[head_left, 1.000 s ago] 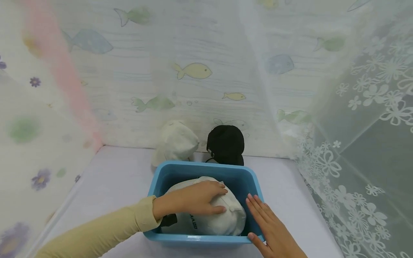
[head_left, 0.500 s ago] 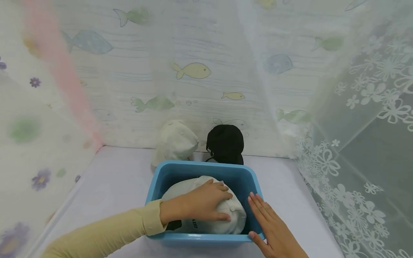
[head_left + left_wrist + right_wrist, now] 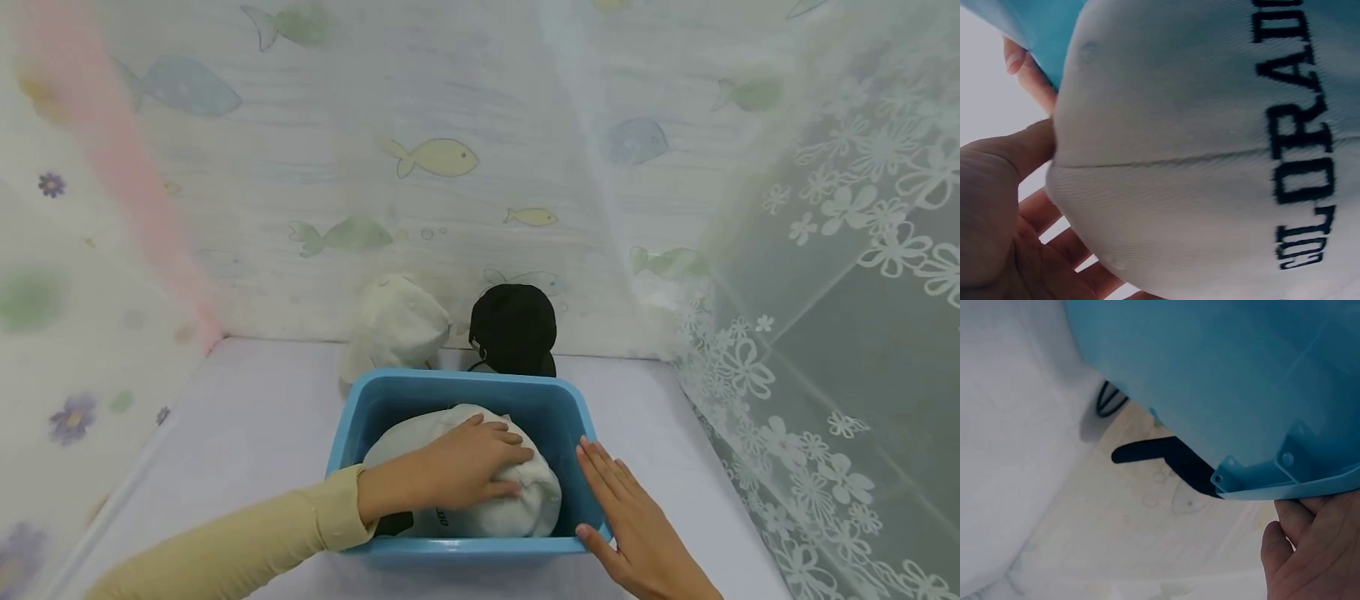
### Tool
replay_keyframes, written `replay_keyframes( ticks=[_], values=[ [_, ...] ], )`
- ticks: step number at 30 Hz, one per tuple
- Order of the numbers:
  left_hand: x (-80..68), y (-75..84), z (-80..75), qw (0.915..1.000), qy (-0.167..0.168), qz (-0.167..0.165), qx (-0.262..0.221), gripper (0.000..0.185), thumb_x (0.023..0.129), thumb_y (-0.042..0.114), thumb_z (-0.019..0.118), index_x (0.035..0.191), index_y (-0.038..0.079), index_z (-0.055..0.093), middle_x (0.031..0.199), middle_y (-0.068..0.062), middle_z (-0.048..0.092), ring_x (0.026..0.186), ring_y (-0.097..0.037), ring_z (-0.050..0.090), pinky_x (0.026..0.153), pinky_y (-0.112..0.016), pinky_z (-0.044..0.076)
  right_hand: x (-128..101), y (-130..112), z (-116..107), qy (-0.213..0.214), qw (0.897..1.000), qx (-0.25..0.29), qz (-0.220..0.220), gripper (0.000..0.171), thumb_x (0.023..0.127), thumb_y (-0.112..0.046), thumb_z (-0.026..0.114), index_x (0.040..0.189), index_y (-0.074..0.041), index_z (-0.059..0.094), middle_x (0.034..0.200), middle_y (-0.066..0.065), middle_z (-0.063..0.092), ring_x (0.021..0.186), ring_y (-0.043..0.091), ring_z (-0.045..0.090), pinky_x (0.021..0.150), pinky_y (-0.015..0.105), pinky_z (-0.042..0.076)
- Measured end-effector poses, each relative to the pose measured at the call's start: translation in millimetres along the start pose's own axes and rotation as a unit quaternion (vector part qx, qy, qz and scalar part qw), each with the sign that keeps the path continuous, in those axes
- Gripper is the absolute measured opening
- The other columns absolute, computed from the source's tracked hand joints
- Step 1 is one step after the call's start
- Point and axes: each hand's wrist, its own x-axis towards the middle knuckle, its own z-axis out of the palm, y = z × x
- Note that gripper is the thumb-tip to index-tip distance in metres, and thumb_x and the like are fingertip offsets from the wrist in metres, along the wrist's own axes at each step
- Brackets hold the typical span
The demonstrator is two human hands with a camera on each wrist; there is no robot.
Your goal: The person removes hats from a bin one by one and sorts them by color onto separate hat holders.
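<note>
A white cap (image 3: 543, 492) with dark "COLORADO" lettering (image 3: 1300, 156) lies inside a blue plastic bin (image 3: 465, 546). My left hand (image 3: 468, 467) rests on its crown, fingers spread and loosely bent over the fabric. Seen from the left wrist, the fingers (image 3: 1069, 247) reach behind the cap's edge. A black patch of something (image 3: 393, 525) shows beneath my left wrist. My right hand (image 3: 637, 517) lies against the bin's right rim, fingers straight and together. In the right wrist view, that hand (image 3: 1319, 550) touches the rim from outside.
Behind the bin, a cream-white cap (image 3: 405, 325) and a black cap (image 3: 513, 329) stand side by side. A white cloth (image 3: 262, 417) covers the surface. Sheer fish-print and flower curtains (image 3: 375, 108) hang at the back and both sides.
My left hand has slid slightly to the right over the cap, covering more of the lettering. My right hand stays at the bin's rim. The head view has shifted a little.
</note>
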Motion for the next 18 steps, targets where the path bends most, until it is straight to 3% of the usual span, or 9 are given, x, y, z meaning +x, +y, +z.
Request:
replay_keyframes(
  ticks=[18],
  values=[
    [-10.3, -2.0, -9.0, 0.999, 0.011, 0.006, -0.044, 0.04, 0.102, 0.027, 0.063, 0.141, 0.016, 0.063, 0.141, 0.003, 0.063, 0.139, -0.028, 0.052, 0.115, -0.058, 0.038, -1.7, -3.1, 1.2, -0.012, 0.998, 0.042, 0.035, 0.078, 0.098, -0.033, 0.066, 0.161, -0.006, 0.028, 0.166, 0.012, 0.031, 0.157, 0.013, 0.013, 0.122, 0.014, -0.002]
  ],
)
